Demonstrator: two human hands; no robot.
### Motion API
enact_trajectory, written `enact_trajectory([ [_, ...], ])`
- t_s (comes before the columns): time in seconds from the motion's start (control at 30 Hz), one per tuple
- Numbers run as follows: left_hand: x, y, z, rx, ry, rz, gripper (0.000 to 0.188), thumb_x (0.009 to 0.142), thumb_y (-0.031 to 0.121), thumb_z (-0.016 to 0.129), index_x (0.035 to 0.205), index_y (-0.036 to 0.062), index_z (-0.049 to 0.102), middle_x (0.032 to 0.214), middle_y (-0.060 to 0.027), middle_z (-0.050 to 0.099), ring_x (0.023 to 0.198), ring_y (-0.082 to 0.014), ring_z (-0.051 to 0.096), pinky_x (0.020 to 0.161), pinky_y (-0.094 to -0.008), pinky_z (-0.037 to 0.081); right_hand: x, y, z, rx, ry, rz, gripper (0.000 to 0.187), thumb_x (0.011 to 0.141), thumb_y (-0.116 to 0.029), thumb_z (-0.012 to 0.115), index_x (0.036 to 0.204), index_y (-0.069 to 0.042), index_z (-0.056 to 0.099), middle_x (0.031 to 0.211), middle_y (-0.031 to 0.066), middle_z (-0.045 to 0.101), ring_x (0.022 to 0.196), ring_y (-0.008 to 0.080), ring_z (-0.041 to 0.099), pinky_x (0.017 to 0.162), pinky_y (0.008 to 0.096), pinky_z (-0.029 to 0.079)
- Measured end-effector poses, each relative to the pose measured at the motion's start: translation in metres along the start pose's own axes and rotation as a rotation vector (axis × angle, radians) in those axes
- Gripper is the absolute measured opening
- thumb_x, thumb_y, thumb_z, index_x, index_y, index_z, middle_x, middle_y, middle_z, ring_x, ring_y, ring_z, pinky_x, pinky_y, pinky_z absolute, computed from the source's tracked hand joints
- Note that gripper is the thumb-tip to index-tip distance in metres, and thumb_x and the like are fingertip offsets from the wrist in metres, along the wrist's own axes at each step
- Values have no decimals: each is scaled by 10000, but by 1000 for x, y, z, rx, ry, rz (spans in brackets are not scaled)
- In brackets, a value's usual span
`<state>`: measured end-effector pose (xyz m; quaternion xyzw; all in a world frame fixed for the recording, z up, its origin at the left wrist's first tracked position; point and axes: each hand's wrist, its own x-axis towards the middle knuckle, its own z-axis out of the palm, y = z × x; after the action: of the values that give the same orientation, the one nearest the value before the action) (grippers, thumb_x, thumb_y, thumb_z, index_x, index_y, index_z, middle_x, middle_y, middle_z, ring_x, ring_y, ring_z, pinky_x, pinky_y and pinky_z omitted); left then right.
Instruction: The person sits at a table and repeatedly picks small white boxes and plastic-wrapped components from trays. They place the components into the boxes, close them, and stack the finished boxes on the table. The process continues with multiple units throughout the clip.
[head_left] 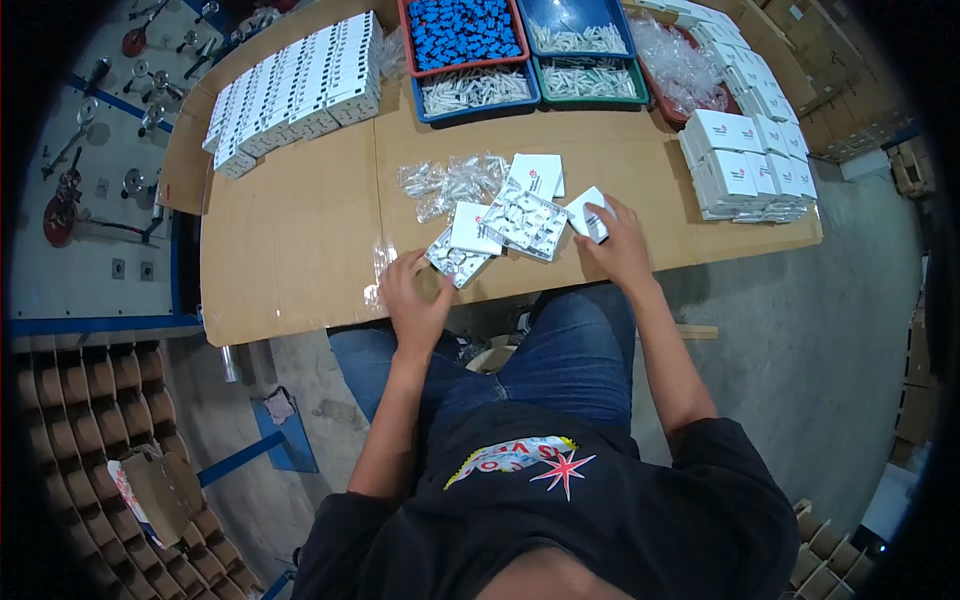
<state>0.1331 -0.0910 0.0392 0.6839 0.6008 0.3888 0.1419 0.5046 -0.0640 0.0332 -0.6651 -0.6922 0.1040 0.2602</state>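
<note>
White box (587,214) is sitting at upper centre of the frame, fingers of the right hand (624,246) gripping it; the left hand (412,303) is curving open fingers beside a patterned panel (456,260).

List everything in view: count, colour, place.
Flat boxes: at least three, white, around hands
Patterned packs: two, white-grey, between hands
Plastic bags: several, clear, table middle, right tray
Box stacks: two, white, table sides
Trays: five; red, blue, green; far edge
Small pieces: many, blue or white, in trays
Tabletop: one, brown, centre
Fittings panel: one, grey, left
Cardboard dividers: many, brown, lower left
Cardboard boxes: several, brown, right
Floor: one, grey, beneath
Jeans: one pair, blue, centre
Shirt: one, black, bottom
Left hand: one, bare, by packs
Right hand: one, bare, at flat box
</note>
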Motion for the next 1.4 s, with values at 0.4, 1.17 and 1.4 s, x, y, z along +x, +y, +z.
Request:
enact_trajectory([
  [0.4,48,72,68,201,-212,138,992,732,457,923,1525,45,492,1386,-160,563,1350,-341,493,1175,-564,294,-9,-37,-51,2010,-179,471,684,1059,-390,545,1611,-13,399,1546,297,526,1377,418,589,1120,536,530],
  [1.17,-20,60,51,-1375,-160,-579,483,1023,58,620,1472,68,440,1435,-101,531,1386,-231,537,1087,-344,493,-35,-154,-2,1743,-212,575,561,1047,-268,645,1542,-125,422,1354,103,653,1198,223,678,957,411,564],
  [1.4,-5,77,19,-1826,-83,-1001,486,1158,364,418,1520,48,490,1454,-104,615,1320,-228,603,1099,-415,498,-40,-177,-8,1585,-253,350,607,1036,-181,645,1591,-89,417,1429,114,592,1271,195,618,1010,373,538],
])
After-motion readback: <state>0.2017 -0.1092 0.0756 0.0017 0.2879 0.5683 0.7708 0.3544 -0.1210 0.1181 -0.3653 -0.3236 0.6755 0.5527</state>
